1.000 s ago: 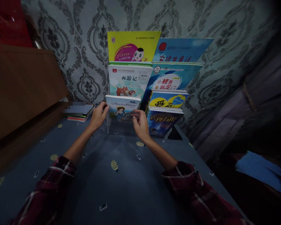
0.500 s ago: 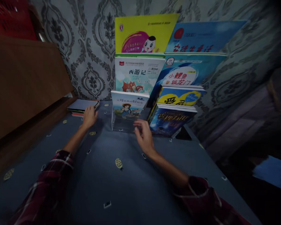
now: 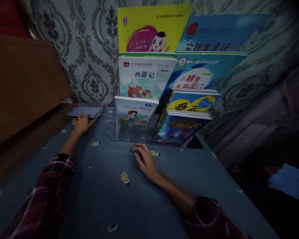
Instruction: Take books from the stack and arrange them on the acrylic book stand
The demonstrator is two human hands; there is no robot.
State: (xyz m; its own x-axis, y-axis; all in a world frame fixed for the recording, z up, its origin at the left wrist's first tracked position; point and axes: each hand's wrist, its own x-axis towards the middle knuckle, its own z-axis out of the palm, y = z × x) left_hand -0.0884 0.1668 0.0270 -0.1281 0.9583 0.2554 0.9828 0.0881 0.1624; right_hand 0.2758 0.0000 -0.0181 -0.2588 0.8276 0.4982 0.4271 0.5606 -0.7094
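At the far left of the table, my left hand (image 3: pixel 81 124) reaches to a low stack of books (image 3: pixel 83 111). Its fingers lie over the front edge of the top cover, with the thumb low at the near side, closed on the books. How many books the grip takes in is hidden. My right hand (image 3: pixel 146 162) hovers over or rests on the cloth in front of a clear acrylic book stand (image 3: pixel 137 133), fingers apart and slightly bent, holding nothing. In the stand's lowest left place leans a book with a girl in a hat (image 3: pixel 136 113).
Behind it stand a white-and-teal book (image 3: pixel 144 76) and a yellow book (image 3: pixel 151 20). To their right are a dark blue book (image 3: pixel 183 127), a yellow-and-blue book (image 3: pixel 189 101) and two blue books. A brown box (image 3: pixel 25 83) borders the left; patterned wallpaper backs the table.
My right hand has drawn back from the front of the stand, down toward me. My left hand has moved from the stack's right corner onto its front edge. The view has shifted slightly.
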